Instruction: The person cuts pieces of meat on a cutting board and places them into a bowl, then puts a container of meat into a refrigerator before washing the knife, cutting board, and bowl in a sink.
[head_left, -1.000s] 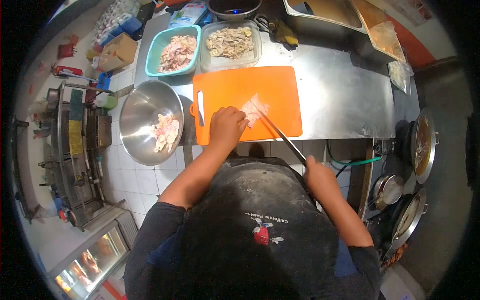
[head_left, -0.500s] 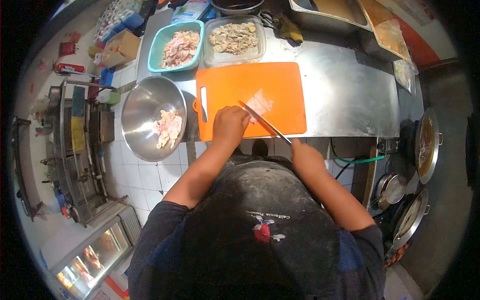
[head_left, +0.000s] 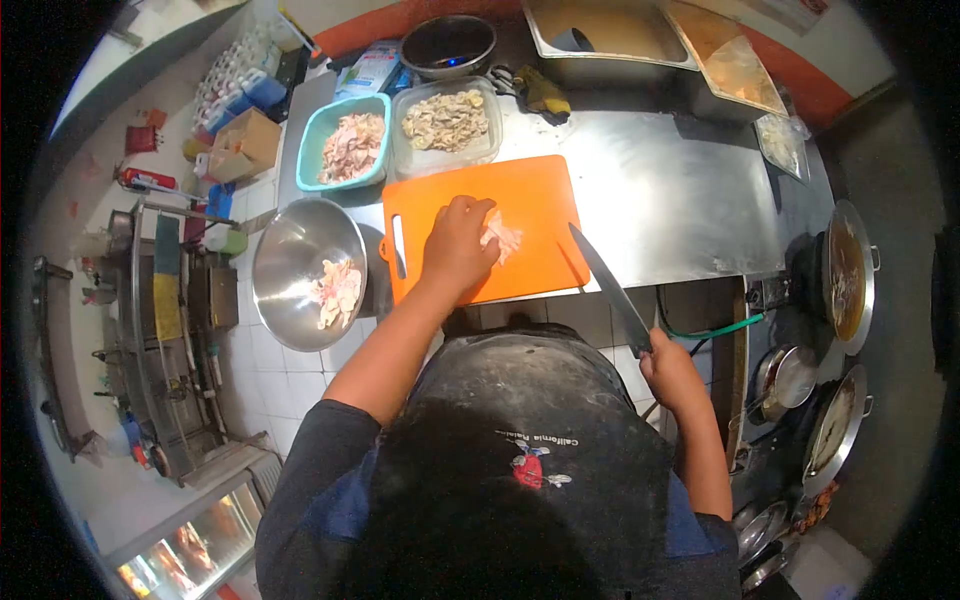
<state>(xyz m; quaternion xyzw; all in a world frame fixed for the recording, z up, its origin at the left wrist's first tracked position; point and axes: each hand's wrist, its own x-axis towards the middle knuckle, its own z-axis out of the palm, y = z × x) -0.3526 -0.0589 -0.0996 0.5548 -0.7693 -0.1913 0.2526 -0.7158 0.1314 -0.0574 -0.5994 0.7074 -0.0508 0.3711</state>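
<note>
My left hand (head_left: 460,245) is at the cut pale meat (head_left: 502,238) on the orange cutting board (head_left: 540,190), its fingers curled against the pile's left side. The black-handled knife (head_left: 612,285) is in my right hand (head_left: 668,368), held off the board's right side with its tip pointing up toward the board's edge. Left of the board, a steel bowl (head_left: 285,250) holds more pale pieces (head_left: 338,293). Behind the board are a turquoise tub (head_left: 310,150) of pink meat and a clear container (head_left: 490,105) of greyish pieces.
The steel table (head_left: 680,200) extends right of the board. Metal trays (head_left: 620,70) stand at its back right, near a dark bowl (head_left: 448,45) and a dark and yellow glove (head_left: 545,95). Large pans (head_left: 848,275) are at the far right, a cardboard box (head_left: 245,145) at the left.
My right hand has swung the knife away from the meat, to the right and down past the board's edge. My left hand has moved onto the pile. The view has tilted slightly.
</note>
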